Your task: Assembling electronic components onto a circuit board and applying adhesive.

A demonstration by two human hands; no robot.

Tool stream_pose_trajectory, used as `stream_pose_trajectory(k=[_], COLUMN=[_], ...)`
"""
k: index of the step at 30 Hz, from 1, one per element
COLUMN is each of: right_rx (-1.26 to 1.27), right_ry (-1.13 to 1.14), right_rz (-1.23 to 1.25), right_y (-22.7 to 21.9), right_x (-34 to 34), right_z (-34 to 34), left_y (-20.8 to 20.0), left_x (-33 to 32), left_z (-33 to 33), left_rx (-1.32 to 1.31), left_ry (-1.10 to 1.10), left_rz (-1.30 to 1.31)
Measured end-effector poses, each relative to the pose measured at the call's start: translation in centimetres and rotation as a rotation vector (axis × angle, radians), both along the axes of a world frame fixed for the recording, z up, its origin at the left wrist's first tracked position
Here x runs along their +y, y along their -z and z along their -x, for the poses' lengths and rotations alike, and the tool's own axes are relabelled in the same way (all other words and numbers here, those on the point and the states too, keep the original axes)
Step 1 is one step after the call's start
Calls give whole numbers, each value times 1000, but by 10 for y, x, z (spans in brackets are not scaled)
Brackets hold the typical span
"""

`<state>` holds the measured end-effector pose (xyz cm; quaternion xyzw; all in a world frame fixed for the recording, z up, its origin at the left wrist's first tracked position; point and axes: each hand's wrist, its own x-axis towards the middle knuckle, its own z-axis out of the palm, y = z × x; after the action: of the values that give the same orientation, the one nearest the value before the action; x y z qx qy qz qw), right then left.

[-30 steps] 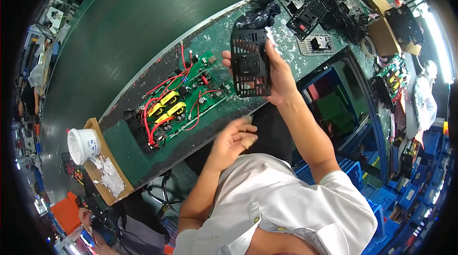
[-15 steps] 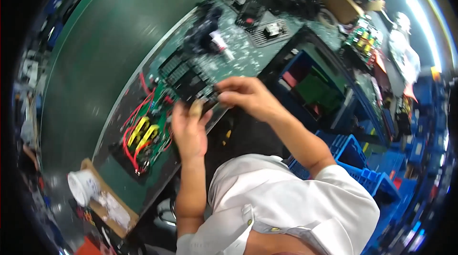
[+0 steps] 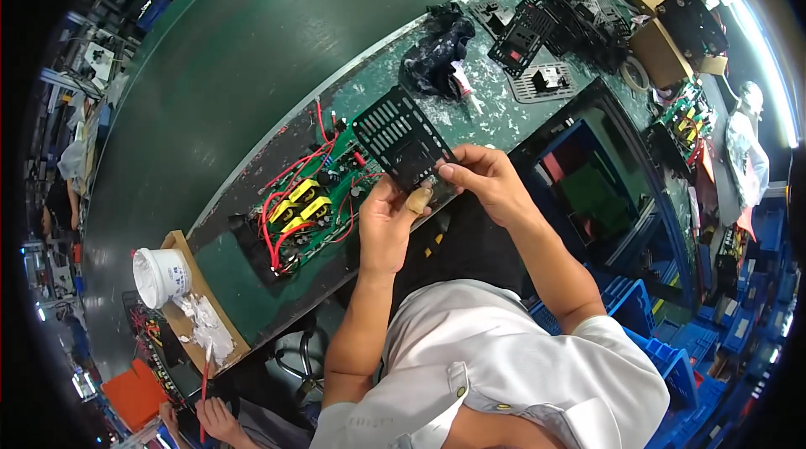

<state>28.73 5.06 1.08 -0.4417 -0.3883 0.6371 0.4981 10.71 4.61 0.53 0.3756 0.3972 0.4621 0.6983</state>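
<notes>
A black slotted metal panel [image 3: 405, 136] is held up at a tilt above the bench's near edge. My left hand [image 3: 388, 222] grips its lower corner; a tan cover wraps the thumb. The fingers of my right hand [image 3: 487, 180] close on the panel's right edge, thumb on its face. Just left of the panel lies a green circuit board [image 3: 315, 197] with yellow-wrapped coils and red wires. Beyond the panel are a crumpled black cloth [image 3: 437, 54] and a white tube [image 3: 463, 84].
More black slotted panels [image 3: 525, 33] and a tape roll [image 3: 635, 73] lie at the far right. A white tub [image 3: 161, 275] stands by a cardboard tray [image 3: 237, 346] with white paste at left. Blue crates [image 3: 630, 306] stand right. Another person's hand [image 3: 220, 420] holds a red stick.
The view has shifted, so the bench and both hands appear farther right and the picture is sharper. Both hands keep the panel, which now shows its slotted face more plainly.
</notes>
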Motion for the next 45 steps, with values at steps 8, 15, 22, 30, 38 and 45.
stream_pose_trajectory(k=[8, 15, 22, 30, 38, 45], right_rx=[29, -8, -78, -370, -328, -125], right_ry=[26, 127, 107, 292, 1606, 1592], right_rz=[24, -115, -117, -183, -145, -61], right_y=[0, 8, 16, -34, 10, 50], right_x=[1, -14, -28, -79, -251, -244], right_z=[0, -25, -39, -111, -322, -329], left_y=[3, 7, 10, -6, 14, 30], left_x=[6, 10, 6, -7, -26, -43], left_z=[6, -5, -15, -47, -47, -45], left_rx=[45, -40, 6, -8, 145, 145], left_ry=[-129, -25, 29, 259, 476, 552], left_rz=[-125, -116, -102, -225, -188, -137])
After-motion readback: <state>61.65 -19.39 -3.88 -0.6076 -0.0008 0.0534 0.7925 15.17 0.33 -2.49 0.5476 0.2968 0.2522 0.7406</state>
